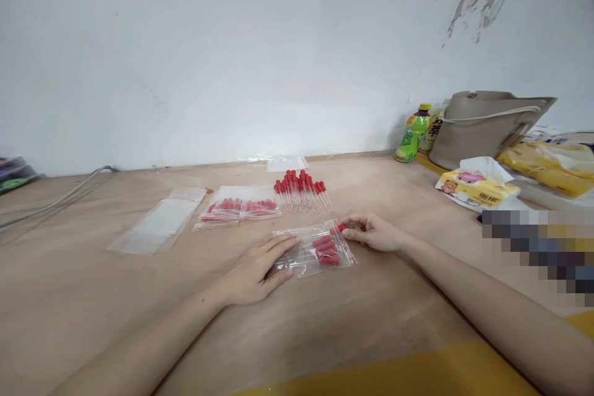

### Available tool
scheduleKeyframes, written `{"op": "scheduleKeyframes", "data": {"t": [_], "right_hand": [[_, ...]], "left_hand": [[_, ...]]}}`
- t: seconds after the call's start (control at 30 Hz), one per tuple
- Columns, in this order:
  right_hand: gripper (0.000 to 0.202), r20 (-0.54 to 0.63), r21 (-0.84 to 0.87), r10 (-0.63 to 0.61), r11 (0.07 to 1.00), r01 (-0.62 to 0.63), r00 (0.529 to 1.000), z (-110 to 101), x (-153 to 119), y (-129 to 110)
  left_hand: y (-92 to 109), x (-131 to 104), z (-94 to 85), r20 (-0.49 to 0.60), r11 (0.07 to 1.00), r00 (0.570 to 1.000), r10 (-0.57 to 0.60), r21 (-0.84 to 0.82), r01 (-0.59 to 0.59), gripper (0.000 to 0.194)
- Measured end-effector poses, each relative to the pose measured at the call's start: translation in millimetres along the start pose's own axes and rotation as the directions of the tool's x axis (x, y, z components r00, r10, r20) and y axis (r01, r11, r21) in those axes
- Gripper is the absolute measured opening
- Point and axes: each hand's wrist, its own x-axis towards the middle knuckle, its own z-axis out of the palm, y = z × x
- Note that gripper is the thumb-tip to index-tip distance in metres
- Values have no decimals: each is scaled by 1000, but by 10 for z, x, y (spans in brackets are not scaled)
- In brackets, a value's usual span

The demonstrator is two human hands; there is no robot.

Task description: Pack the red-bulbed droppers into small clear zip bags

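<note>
A clear zip bag [306, 267] lies flat on the table, with several red-capped droppers [327, 247] inside it. My left hand [260, 269] rests on the bag's left end, fingers stretched and thumb apart. At the bag's right, open-looking end, my right hand [371, 232] pinches the red rubber bulb of another dropper [342, 228], whose thin tube seems to run into the bag. Just beyond is a heap of loose droppers [301, 189], red bulbs pointing away from me. Left of the heap sits a stack of filled bags [239, 207].
Flat clear bags [160, 223] lie at the left, and another bag [286, 164] is by the wall. A grey cable [60, 201] crosses the left side. Toward the right stand a green bottle [413, 134], a beige bag [477, 127] and a tissue pack [477, 189].
</note>
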Motion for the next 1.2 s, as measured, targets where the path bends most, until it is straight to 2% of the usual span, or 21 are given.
{"op": "scheduleKeyframes", "data": {"t": [0.23, 0.33, 0.43, 0.53, 0.63, 0.7, 0.8, 0.9, 1.07, 1.13, 1.2], "right_hand": [[31, -171, 123, 53, 992, -32, 984, 229, 124, 110], [29, -236, 94, 54, 995, -33, 970, 270, 140, 117], [30, -175, 89, 57, 995, -42, 983, 249, 129, 82], [34, -38, 243, 67, 968, -56, 997, 217, 120, 50], [38, -18, 350, 131, 929, -116, 991, 235, 135, 55], [38, -80, 373, 173, 918, -131, 982, 277, 152, 74], [31, -237, 326, 200, 938, -116, 951, 352, 176, 102], [25, -336, 210, 141, 975, -72, 931, 395, 189, 114], [22, -156, 158, 35, 987, -10, 987, 315, 170, 71], [24, -144, 157, 82, 986, -59, 986, 251, 146, 37], [30, -183, 190, 187, 970, -152, 965, 204, 118, -1]], "left_hand": [[14, 12, -18, 9, 1000, 1000, -4, -5, 4, 50], [21, 7, -22, 9, 1000, 1000, -2, -7, 2, 49], [24, 2, -16, 7, 1000, 1000, 0, -8, 0, 48], [21, 3, -7, 1, 1000, 1000, 3, -5, -3, 48], [19, 7, -10, 2, 1000, 1000, 2, 3, -2, 48], [22, 7, -16, 4, 1000, 1000, -2, 8, 2, 48], [29, 5, -22, 5, 1000, 1000, -19, 9, 19, 49], [31, 2, -23, 0, 1000, 1000, -19, 3, 19, 49], [20, -2, -19, 1, 1000, 1000, -27, 0, 27, 49], [16, -4, -18, 0, 1000, 1000, -23, -2, 23, 49], [17, -5, -18, 6, 1000, 1000, -22, -5, 22, 48]]}}
